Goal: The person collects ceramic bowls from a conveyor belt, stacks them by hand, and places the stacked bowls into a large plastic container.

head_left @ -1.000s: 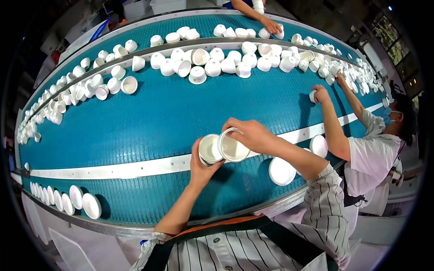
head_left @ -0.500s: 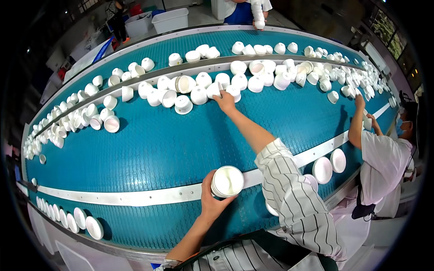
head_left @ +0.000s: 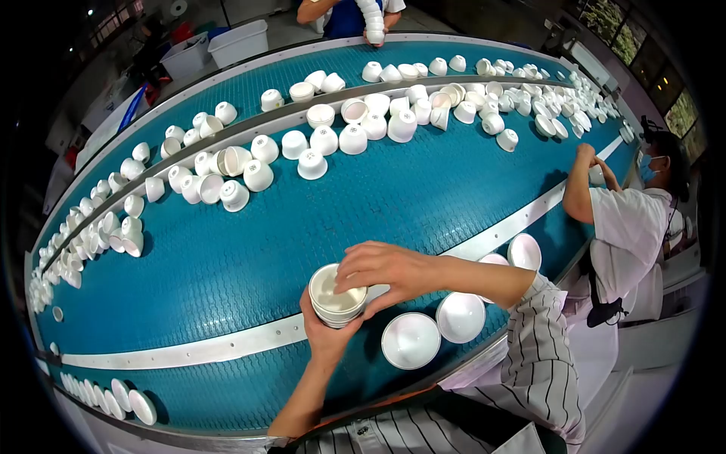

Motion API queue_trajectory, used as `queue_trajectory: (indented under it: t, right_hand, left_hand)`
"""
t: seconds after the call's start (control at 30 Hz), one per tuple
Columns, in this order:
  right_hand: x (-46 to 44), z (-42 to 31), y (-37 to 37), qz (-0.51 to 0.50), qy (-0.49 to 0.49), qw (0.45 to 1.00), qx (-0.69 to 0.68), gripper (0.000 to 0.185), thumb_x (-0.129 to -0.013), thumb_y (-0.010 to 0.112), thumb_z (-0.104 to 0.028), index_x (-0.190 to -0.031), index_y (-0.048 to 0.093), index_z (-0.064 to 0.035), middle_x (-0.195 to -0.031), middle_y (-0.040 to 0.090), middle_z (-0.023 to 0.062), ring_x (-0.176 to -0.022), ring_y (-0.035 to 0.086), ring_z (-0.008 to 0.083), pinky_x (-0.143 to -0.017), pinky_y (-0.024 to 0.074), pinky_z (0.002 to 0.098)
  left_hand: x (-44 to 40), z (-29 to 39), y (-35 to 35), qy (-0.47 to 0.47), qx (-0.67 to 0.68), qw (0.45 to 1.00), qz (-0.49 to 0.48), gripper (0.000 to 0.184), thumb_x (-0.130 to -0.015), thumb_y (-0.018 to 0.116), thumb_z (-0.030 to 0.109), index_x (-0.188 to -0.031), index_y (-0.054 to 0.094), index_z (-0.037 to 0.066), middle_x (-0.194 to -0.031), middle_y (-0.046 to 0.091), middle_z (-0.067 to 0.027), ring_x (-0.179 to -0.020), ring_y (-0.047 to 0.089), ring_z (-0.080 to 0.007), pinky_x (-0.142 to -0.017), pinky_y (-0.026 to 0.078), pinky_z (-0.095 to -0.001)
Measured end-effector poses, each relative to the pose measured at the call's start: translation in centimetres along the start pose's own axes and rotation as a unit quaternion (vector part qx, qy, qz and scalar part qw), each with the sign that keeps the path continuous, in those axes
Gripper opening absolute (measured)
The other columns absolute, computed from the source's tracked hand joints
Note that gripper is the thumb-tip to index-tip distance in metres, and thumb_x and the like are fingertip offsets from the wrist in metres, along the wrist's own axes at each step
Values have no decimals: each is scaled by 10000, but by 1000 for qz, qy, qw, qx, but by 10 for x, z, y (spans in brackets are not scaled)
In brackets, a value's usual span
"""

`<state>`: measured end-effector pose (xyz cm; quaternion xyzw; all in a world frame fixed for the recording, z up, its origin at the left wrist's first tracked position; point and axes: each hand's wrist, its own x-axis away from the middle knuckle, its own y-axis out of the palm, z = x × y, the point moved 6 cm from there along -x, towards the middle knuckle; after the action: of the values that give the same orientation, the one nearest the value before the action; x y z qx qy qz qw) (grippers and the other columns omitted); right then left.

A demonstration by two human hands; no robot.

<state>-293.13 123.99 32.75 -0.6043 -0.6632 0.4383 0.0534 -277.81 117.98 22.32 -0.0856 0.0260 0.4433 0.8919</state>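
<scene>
Steadying nested white cups [head_left: 333, 306] over the metal strip [head_left: 249, 344]

Left to right, we log: white dishes [head_left: 142, 407] in a row, perhaps to save room; left hand [head_left: 327, 339] curled around the cups, presumably holding them mouth-up; right hand [head_left: 393, 272] with fingers inside their rim, pinching or not, we cannot tell; white bowls [head_left: 411, 341] nearby.

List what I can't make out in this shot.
All in the head view:
Held cup stack: its total count; the left hand covers its lower part.
Inside of its top cup: partly hidden by the right hand.
Stack held across the belt: its upper end, cut off by the top edge.
Cups heaped at far right: their number; too small and overlapping.
</scene>
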Motion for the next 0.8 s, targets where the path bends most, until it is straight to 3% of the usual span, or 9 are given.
queue_trajectory:
  t: [0.13, 0.23, 0.33, 0.5, 0.53, 0.57, 0.63, 0.73, 0.8]
  right_hand:
    - [0, 89, -78, 149, 174, 973, 29, 578, -755, 729, -324, -1243, 528, -90, -1246, 546, 118, -1162, 496, 292, -980, 399, 426]
    - [28, 242, -137, 219, 299, 860, 351, 692, -684, 777, -281, -1275, 469, -94, -1230, 512, 170, -1130, 491, 339, -939, 414, 446]
    - [56, 333, -174, 203, 412, 768, 446, 812, -577, 835, -326, -1264, 451, -127, -1195, 499, 170, -1110, 498, 349, -867, 444, 479]
    - [89, 344, -176, 272, 454, 812, 245, 745, -595, 826, -347, -1213, 482, -115, -1114, 544, 201, -962, 587, 376, -813, 499, 441]
    - [107, 340, -182, 328, 473, 809, 119, 760, -635, 811, -394, -1244, 471, -90, -1151, 541, 214, -935, 612, 346, -817, 503, 426]
    - [128, 339, -172, 415, 461, 755, -214, 701, -744, 727, -436, -1267, 456, -56, -1226, 515, 169, -1002, 599, 273, -834, 506, 417]
    - [149, 297, -173, 395, 352, 723, -444, 632, -833, 639, -425, -1290, 427, -43, -1236, 502, 134, -1046, 576, 244, -884, 492, 426]
    - [150, 223, -178, 311, 374, 815, -317, 540, -890, 564, -328, -1300, 403, -16, -1258, 481, 145, -1079, 558, 248, -938, 467, 441]
    - [141, 178, -165, 323, 341, 773, -427, 500, -900, 516, -278, -1305, 395, -11, -1247, 492, 144, -1071, 562, 253, -950, 454, 443]
  left_hand:
    - [3, -2, 17, 19, -33, 999, 6, 966, -531, 886, 178, -1313, 343, 14, -1231, 477, -137, -1128, 506, -252, -947, 421, -367]
    - [4, -5, 35, 19, -21, 1000, 7, 967, -523, 891, 179, -1308, 351, 9, -1234, 473, -136, -1130, 503, -248, -948, 418, -364]
    - [3, -8, 51, 26, -26, 999, 3, 957, -525, 891, 175, -1301, 358, 6, -1230, 478, -140, -1128, 505, -254, -948, 417, -369]
    - [3, 2, 79, 35, -64, 997, 6, 956, -527, 891, 191, -1298, 361, -5, -1216, 495, -155, -1115, 518, -268, -945, 423, -378]
    - [5, 0, 84, 37, -64, 997, 8, 959, -528, 891, 190, -1301, 358, -4, -1217, 496, -156, -1115, 519, -269, -943, 425, -376]
    - [5, -3, 89, 39, -63, 997, 9, 961, -530, 890, 189, -1304, 355, -4, -1219, 496, -157, -1116, 521, -271, -941, 427, -374]
    - [5, 1, 102, 24, -25, 999, 8, 956, -543, 884, 175, -1317, 350, 7, -1225, 494, -149, -1131, 516, -264, -944, 425, -368]
    - [0, 11, 122, 15, -10, 1000, 0, 949, -555, 876, 157, -1328, 343, 18, -1244, 469, -131, -1150, 498, -250, -957, 415, -359]
    - [-1, 14, 134, 5, 4, 1000, -3, 942, -568, 867, 140, -1336, 333, 28, -1252, 451, -118, -1164, 481, -240, -967, 408, -356]
